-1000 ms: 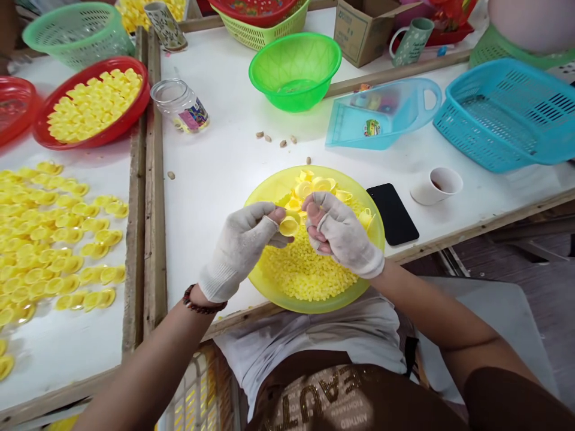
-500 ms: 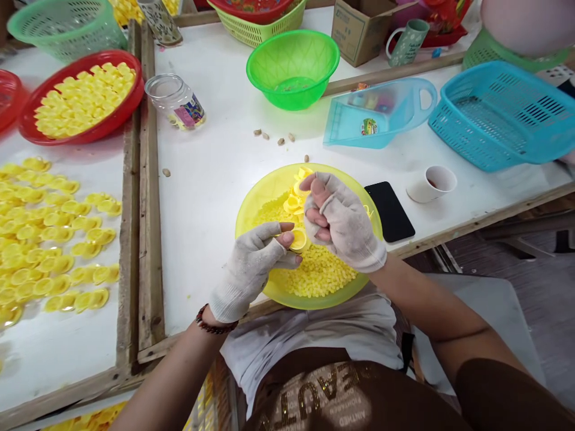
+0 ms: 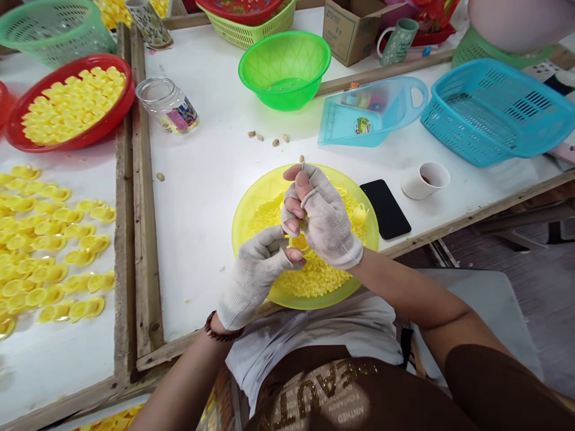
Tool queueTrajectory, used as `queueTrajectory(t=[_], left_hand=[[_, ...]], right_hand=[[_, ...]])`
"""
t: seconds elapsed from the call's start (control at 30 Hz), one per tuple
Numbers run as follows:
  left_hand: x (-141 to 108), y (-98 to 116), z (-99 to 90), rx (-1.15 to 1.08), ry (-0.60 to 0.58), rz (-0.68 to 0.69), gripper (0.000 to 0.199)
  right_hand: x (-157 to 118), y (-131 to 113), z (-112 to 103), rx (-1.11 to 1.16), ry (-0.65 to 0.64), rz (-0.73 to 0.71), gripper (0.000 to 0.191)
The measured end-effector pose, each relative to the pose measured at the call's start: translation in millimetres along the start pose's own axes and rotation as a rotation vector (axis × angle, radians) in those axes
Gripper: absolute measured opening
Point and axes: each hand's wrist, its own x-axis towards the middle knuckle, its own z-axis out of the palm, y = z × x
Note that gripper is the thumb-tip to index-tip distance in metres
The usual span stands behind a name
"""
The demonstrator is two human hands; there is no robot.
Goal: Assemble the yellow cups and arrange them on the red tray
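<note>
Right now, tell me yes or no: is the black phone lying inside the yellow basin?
No, the black phone lies on the white table, beside the yellow basin.

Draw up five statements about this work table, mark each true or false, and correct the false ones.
1. The left hand holds a small yellow plastic piece above the translucent yellow round plastic basin. True.
2. The flat black phone lies to the left of that basin. False: it lies to the right of it.
3. A white paper cup stands to the right of the phone. True.
4. The bright green round plastic bowl is heaped with yellow pieces. False: the heap is in the red round plastic bowl at the far left.
5. The right hand is gloveless. False: it wears an off-white knit fingerless glove.
</note>
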Motion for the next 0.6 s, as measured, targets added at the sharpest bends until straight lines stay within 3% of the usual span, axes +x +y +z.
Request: queueTrajectory(t=[0.23,0.4,0.6], left_hand=[[-2.6,-3.0,3.6,0.098,0.026,0.081,0.028],[-5.2,-11.1,0.0,0.101,0.086,0.078,0.038],[-11.1,-14.4,0.1,0.150,0.164,0.261,0.037]], right_hand=[[-3.6,0.8,3.1,-0.023,-0.009,-0.029,0.022],[-2.6,-9.1,2.3,-0.020,-0.011,-0.008,0.022],[-16.3,-11.8,-24.1,-0.164,-0.030,0.129,0.022]])
